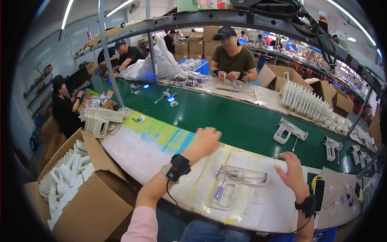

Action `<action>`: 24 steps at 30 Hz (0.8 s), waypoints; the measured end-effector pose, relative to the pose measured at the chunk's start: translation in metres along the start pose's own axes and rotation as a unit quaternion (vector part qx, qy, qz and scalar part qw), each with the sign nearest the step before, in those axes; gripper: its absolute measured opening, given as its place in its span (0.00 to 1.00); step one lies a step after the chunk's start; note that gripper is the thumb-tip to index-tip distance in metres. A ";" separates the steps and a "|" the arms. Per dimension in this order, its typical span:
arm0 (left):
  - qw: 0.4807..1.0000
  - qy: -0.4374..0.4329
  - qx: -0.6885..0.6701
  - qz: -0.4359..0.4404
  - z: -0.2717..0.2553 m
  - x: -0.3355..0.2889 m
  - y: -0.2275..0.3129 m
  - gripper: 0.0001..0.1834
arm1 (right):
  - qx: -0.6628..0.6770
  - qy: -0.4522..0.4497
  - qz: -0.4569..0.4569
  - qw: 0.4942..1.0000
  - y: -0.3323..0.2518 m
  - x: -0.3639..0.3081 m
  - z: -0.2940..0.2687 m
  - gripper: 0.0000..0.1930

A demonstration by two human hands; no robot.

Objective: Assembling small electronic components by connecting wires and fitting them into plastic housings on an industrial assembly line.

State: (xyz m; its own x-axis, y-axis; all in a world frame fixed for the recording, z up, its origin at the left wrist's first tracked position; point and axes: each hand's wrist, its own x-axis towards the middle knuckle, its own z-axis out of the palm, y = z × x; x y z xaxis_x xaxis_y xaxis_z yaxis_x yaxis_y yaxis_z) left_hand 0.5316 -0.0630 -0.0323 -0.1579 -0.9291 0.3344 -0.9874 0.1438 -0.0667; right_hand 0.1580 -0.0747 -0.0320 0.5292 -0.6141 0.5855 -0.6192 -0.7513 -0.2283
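Observation:
On the worktop in front of me lies a white gun-shaped plastic housing half [230,200]. A silver motor [236,174], thin wires and a purple cylindrical cell [219,192] sit inside it. My left hand [204,142] is raised over the worktop's far edge, beyond the housing and apart from it. Its back shows, the fingers bend away, and whether it holds anything is hidden. My right hand [291,173] hovers to the right of the housing. Its fingers are apart with nothing between them, and yellow covers show on its thumb and a fingertip.
A green conveyor belt [238,121] runs beyond the worktop, carrying several white gun-shaped units [288,130]. An open carton [100,197] of white shells stands at left. White housings [100,121] are stacked at the worktop's left end. At right lies a phone [319,195]. A person [234,60] works opposite.

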 end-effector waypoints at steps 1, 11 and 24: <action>0.999 0.028 -0.010 -0.035 0.011 -0.004 -0.024 0.16 | 0.016 0.005 0.071 0.997 0.024 -0.009 0.006 0.24; 0.957 0.059 -0.105 -0.263 0.139 -0.063 -0.098 0.34 | -0.025 0.051 0.268 0.962 0.113 -0.093 0.095 0.23; 0.967 0.026 -0.107 -0.231 0.129 -0.065 -0.093 0.31 | -0.097 0.012 0.182 0.979 0.105 -0.077 0.078 0.20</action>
State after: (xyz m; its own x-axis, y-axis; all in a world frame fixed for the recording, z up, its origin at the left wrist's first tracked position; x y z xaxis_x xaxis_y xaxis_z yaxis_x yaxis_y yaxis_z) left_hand 0.6359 -0.0598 -0.1689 0.3053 -0.8936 0.3289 -0.9320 -0.2096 0.2957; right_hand 0.0976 -0.1249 -0.1613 0.2417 -0.8245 0.5116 -0.8637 -0.4231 -0.2738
